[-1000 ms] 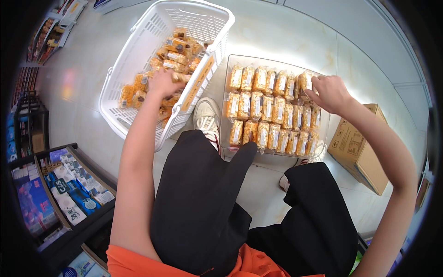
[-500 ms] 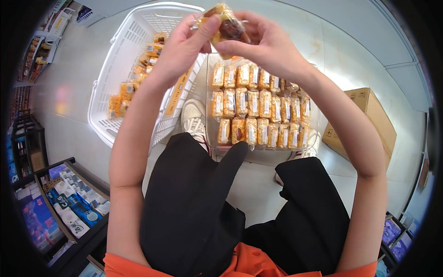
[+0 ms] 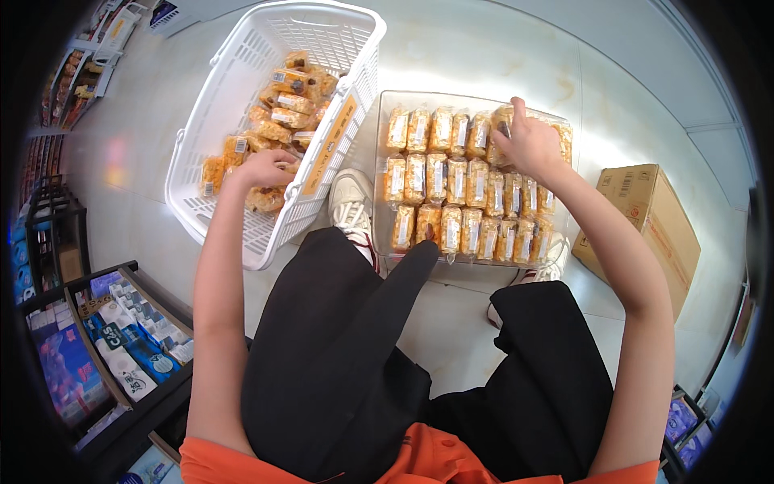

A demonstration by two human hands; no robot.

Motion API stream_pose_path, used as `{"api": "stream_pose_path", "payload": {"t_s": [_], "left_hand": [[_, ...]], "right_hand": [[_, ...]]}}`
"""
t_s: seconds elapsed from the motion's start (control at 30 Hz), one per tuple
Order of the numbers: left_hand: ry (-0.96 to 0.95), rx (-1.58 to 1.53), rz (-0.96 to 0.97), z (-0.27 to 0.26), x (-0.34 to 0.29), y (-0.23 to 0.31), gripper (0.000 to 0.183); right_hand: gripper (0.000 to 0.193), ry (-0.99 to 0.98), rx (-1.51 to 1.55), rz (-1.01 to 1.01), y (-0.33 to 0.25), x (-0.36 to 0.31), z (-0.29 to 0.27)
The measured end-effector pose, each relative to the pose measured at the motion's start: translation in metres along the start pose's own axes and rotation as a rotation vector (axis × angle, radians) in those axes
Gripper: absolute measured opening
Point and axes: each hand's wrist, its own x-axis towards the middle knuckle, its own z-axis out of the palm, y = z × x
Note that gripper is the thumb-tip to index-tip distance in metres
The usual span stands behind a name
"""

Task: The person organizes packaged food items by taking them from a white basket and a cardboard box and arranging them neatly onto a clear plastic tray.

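Observation:
My left hand [image 3: 268, 168] is inside the white basket [image 3: 176, 153], its bent fingers closed around a clear-wrapped pastry among the pile there. My right hand [image 3: 534, 143] is over the far row of the clear plastic bin [image 3: 476, 98], its thumb and forefinger on either side of a wrapped pastry [image 3: 501, 123] with dark pieces on it. Rows of golden wrapped pastries [image 3: 455, 179] stand side by side in the bin, most with a white label. Looser wrapped pastries [image 3: 292, 103] lie jumbled in the basket. My right hand partly covers the bin's far right corner.
A brown cardboard box [image 3: 637, 218] stands on the floor right of the bin. My shoe [image 3: 351, 202] is between basket and bin, the other at the bin's near right corner. Shelves with packaged goods [image 3: 133, 347] stand at the lower left; others line the far left.
Both hands held one wrapped pastry up in front of me. They have since parted: the left went down into the basket, the right down with a pastry to the bin's far row.

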Motion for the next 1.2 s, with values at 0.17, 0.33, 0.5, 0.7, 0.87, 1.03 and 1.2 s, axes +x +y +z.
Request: {"api": "stream_pose_path", "payload": {"t_s": [0.17,0.33,0.5,0.7,0.87,1.03,1.2], "left_hand": [[0.251,0.337,-0.13,0.013,-0.007,0.004,0.073],[0.203,0.18,-0.152,0.002,-0.007,0.0,0.056],[0.558,-0.128,-0.098,-0.045,-0.035,0.01,0.048],[0.387,-0.813,0.588,-0.085,-0.098,0.113,0.049],[0.036,-1.03,0.805,-0.044,-0.1,0.208,0.043],[-0.011,-0.958,0.796,-0.043,-0.086,0.218,0.041],[0.188,-0.745,0.728,-0.037,-0.076,0.223,0.039]], "right_hand": [[0.076,0.054,-0.042,-0.042,-0.005,0.001,0.004],[0.076,0.13,0.027,-0.09,0.006,0.003,0.018],[0.071,0.15,0.063,-0.104,0.003,0.003,-0.002],[0.069,0.243,0.749,-0.265,-0.017,-0.004,-0.069],[0.061,0.114,1.386,-0.417,-0.075,-0.019,-0.107],[0.071,0.071,1.343,-0.369,-0.064,-0.01,-0.089],[0.075,0.101,1.026,-0.248,-0.058,-0.001,-0.074]]}}
